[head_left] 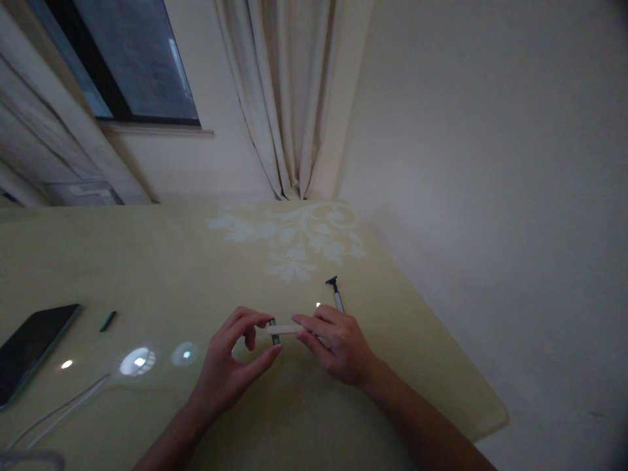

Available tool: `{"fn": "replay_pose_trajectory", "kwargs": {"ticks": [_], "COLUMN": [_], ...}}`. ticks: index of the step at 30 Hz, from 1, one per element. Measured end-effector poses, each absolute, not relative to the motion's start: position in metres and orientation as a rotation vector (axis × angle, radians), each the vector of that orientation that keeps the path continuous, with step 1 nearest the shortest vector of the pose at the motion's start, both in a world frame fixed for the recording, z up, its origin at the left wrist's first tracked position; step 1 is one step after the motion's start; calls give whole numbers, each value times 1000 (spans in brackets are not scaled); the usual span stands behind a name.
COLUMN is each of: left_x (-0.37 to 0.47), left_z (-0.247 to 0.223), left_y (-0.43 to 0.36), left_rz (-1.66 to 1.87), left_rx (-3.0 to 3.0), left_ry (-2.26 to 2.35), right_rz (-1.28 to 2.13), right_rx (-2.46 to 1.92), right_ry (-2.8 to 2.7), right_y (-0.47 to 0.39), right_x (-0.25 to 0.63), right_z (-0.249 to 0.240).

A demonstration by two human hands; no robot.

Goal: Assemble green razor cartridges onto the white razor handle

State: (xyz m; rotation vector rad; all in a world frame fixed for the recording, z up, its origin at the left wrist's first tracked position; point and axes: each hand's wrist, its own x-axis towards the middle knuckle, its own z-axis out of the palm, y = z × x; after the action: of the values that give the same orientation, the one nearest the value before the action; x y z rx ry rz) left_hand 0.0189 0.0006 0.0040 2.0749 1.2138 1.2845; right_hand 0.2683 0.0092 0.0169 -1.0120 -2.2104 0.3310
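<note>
My left hand (238, 356) pinches a small dark-green razor cartridge (275, 339) by its two ends, between thumb and index finger. In the fingers of my right hand (338, 343) is a slim white stick (287, 330), pointing left. Its far end lies across the middle of the cartridge; whether the two are joined I cannot tell. Just beyond my right hand a razor (337, 294) with a dark head and pale handle rests on the table, the lower handle hidden by that hand.
A dark phone (34, 347) lies on the glossy table (147, 261) at the left, with a small dark strip (108, 321) beside it. A white cable (63, 409) runs at the lower left. Curtains (289, 85) and a wall (490, 163) border the table.
</note>
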Motion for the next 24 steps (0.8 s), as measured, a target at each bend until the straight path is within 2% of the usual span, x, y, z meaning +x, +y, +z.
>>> {"fn": "replay_pose_trajectory", "kwargs": {"ticks": [24], "left_x": [19], "left_z": [1], "left_y": [0], "left_rz": [1242], "left_rx": [2144], "left_ry": [1218], "right_rz": [202], "right_rx": [-1093], "right_ry": [-2199], "right_y": [11], "right_x": [267], "right_z": [18]}}
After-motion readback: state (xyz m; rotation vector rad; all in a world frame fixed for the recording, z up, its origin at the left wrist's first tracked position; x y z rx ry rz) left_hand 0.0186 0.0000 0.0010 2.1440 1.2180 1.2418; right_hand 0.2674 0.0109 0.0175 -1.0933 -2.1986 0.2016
